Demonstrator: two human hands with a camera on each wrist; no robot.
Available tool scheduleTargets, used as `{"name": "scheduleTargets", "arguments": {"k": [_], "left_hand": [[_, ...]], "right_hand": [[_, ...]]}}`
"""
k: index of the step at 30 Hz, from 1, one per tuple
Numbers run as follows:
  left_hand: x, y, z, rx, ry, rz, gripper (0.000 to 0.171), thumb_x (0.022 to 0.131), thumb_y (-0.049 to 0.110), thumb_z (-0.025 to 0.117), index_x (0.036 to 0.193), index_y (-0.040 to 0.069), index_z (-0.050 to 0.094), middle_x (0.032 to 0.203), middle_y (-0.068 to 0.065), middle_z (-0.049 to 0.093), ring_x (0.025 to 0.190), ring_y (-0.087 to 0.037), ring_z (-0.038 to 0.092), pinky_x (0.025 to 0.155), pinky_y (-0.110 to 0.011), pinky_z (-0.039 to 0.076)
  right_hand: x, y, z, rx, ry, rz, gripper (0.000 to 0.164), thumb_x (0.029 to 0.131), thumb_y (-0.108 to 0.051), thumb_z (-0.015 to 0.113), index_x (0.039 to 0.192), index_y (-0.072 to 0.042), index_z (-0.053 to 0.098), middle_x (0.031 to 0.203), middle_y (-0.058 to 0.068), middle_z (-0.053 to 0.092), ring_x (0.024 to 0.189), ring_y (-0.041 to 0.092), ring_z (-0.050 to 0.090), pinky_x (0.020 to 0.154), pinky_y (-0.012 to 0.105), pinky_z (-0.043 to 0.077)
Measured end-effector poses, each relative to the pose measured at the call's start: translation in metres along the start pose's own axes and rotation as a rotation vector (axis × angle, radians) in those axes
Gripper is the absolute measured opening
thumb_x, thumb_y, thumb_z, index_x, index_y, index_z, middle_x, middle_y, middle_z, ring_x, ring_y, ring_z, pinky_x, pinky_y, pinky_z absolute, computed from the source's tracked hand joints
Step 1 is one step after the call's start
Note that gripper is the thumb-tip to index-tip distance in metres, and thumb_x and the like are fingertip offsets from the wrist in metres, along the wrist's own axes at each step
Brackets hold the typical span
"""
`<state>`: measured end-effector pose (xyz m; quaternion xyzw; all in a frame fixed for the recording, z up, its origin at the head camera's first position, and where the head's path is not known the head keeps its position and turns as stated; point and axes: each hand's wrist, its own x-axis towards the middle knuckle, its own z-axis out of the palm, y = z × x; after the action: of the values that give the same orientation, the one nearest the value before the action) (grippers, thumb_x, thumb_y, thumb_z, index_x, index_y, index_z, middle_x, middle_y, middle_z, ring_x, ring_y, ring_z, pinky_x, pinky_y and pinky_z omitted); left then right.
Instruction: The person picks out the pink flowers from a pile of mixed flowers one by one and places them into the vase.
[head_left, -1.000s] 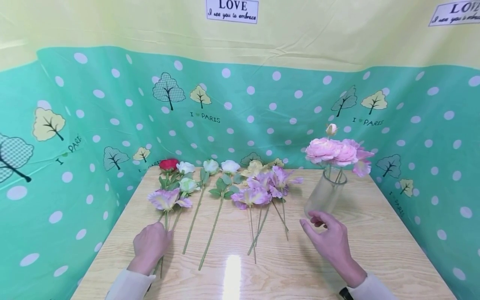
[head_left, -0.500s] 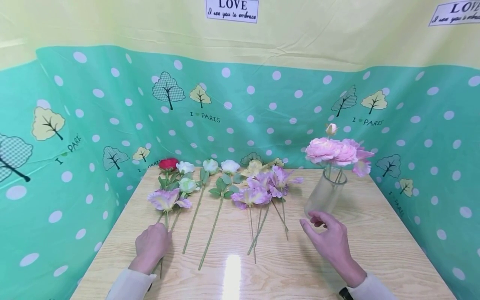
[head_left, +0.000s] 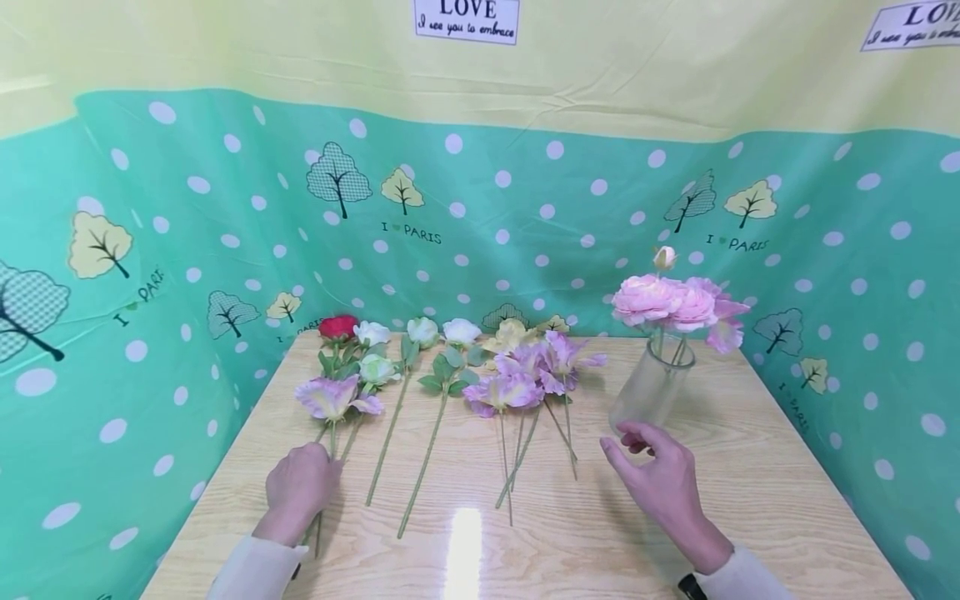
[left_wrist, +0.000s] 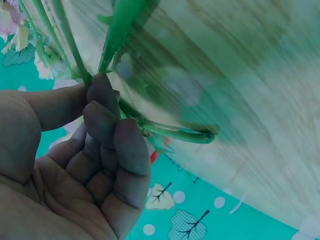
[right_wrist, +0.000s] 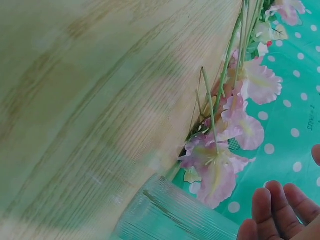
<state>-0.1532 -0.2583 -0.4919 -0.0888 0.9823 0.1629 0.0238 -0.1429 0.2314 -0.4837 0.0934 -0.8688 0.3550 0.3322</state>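
At the table's left, my left hand (head_left: 302,482) pinches a green flower stem (left_wrist: 120,35) between thumb and fingertips, the other fingers curled in. A lilac flower (head_left: 332,398) lies just beyond this hand, its stem running down beside it; which flower the pinched stem belongs to, I cannot tell. Another stem (left_wrist: 187,135) with a blunt end shows past the fingertips in the left wrist view. My right hand (head_left: 660,475) holds nothing; its fingers are loosely bent just in front of the ribbed glass vase (head_left: 651,387). Pink flowers (head_left: 667,302) and a small bud stand in the vase.
A red rose (head_left: 337,327), a white rose (head_left: 461,332) and pale green roses (head_left: 422,332) lie along the back of the wooden table (head_left: 555,550). Several lilac flowers (head_left: 504,392) with crossed stems lie mid-table. A green dotted cloth (head_left: 517,225) hangs behind and at both sides.
My left hand has shifted very slightly to the left, and the stem ends below it have moved a little with it. The right hand and the vase stay in place.
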Motion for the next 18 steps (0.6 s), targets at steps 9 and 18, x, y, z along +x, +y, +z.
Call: {"name": "scheduleTargets", "arguments": {"k": [9,18], "left_hand": [[-0.0009,0.0034,-0.0046,-0.039,0.025,0.010,0.035,0.098,0.023,0.067,0.066,0.011,0.060,0.060,-0.004,0.054,0.056,-0.022,0.051,0.049,-0.036,0.040],[-0.0049,0.0085,-0.0075,-0.110,0.120,0.021,0.045,0.100,0.024,0.067,0.060,0.014,0.047,0.054,0.000,0.046,0.051,-0.019,0.045,0.047,-0.033,0.034]], "right_hand": [[-0.0001,0.0007,-0.0001,-0.003,-0.014,0.017,0.026,0.075,-0.010,0.090,0.097,-0.004,0.077,0.079,0.006,0.073,0.069,0.023,0.067,0.067,0.022,0.052],[0.0000,0.0009,-0.0004,-0.007,-0.018,0.011,0.025,0.076,-0.010,0.089,0.097,-0.004,0.077,0.079,0.006,0.072,0.068,0.024,0.067,0.066,0.020,0.052]]}}
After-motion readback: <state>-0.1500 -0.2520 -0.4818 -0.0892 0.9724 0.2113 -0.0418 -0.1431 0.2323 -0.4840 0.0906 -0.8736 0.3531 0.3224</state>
